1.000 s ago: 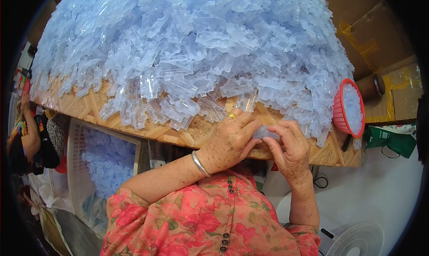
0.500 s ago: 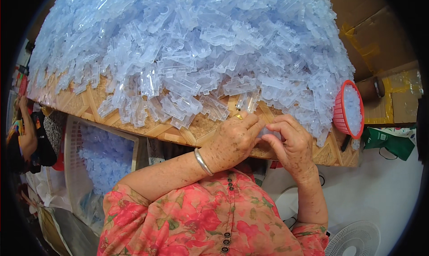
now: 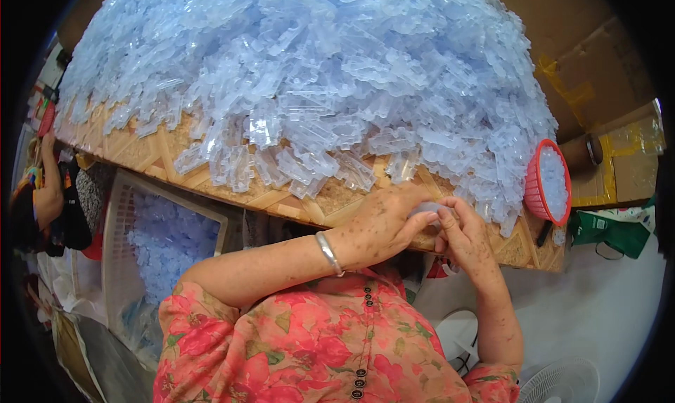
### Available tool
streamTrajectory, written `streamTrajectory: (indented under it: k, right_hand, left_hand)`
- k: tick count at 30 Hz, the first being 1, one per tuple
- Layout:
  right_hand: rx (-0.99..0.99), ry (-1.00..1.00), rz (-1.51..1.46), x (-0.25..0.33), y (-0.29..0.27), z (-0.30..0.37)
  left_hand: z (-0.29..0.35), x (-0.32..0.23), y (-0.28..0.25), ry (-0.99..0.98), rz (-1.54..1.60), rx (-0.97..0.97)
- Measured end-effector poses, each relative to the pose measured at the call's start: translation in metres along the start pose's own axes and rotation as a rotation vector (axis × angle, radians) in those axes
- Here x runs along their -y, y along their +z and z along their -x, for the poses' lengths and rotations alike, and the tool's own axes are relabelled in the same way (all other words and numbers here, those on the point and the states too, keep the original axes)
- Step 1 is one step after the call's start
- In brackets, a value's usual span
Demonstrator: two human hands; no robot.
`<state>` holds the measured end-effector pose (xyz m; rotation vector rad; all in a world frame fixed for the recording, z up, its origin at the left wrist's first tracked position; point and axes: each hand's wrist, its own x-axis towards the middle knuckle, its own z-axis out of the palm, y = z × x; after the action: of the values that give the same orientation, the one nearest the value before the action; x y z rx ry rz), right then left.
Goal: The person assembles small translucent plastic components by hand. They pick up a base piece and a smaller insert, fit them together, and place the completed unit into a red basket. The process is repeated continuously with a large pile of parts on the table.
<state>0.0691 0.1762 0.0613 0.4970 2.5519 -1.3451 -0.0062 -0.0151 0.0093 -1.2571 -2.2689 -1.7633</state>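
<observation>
At the table's near edge my two hands meet over one small translucent plastic piece (image 3: 426,208). My left hand (image 3: 387,221), with a silver bangle at the wrist, is closed round the piece, its thumb lying along it. My right hand (image 3: 464,235) pinches the same piece from the other side; my fingers cover much of it. Just beyond lies a large heap of clear, bluish plastic pieces (image 3: 295,86), its loose ones spilling toward me on the patterned tabletop (image 3: 281,205).
A red plastic basket (image 3: 536,192) of small clear pieces stands at the table's right end. Below the table at left is a white crate (image 3: 116,255) with more pieces. Cardboard boxes (image 3: 587,65), a green bag (image 3: 612,233) and a fan (image 3: 562,382) are at right. Another person's arm (image 3: 49,171) shows far left.
My hands have turned about the piece, which now shows more between them. My left thumb now lies along it. The view has shifted slightly.
</observation>
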Motion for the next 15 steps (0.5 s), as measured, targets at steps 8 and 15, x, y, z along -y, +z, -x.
streamTrajectory:
  k: [8,15]
  right_hand:
    - [0.388,0.274,-0.46,0.001,-0.012,-0.012]
    - [0.466,0.315,-0.567,-0.003,-0.016,-0.022]
  left_hand:
    - [-0.018,-0.008,-0.007,-0.567,0.393,0.284]
    - [-0.017,-0.007,0.0,-0.568,0.382,0.23]
